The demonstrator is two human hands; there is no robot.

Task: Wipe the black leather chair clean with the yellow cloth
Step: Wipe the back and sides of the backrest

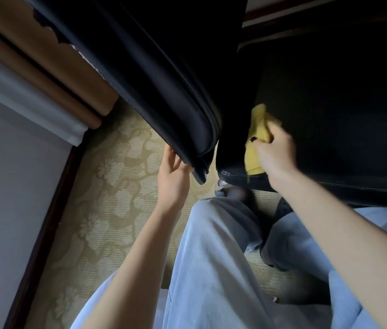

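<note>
The black leather chair (330,103) fills the upper right, its armrest (164,86) running down toward the middle. My right hand (275,150) grips the bunched yellow cloth (257,129) and holds it against the seat's front left corner, beside the armrest. The cloth's lower edge hangs over the seat's front rim. My left hand (172,172) rests with straight fingers against the outer side of the armrest's front end. The fingertips are hidden behind the leather.
A cream floral carpet (116,198) lies below the armrest. A grey wall with dark skirting (45,222) runs along the left, with brown moulding (52,67) above. My legs in light blue trousers (211,269) stand against the chair's front.
</note>
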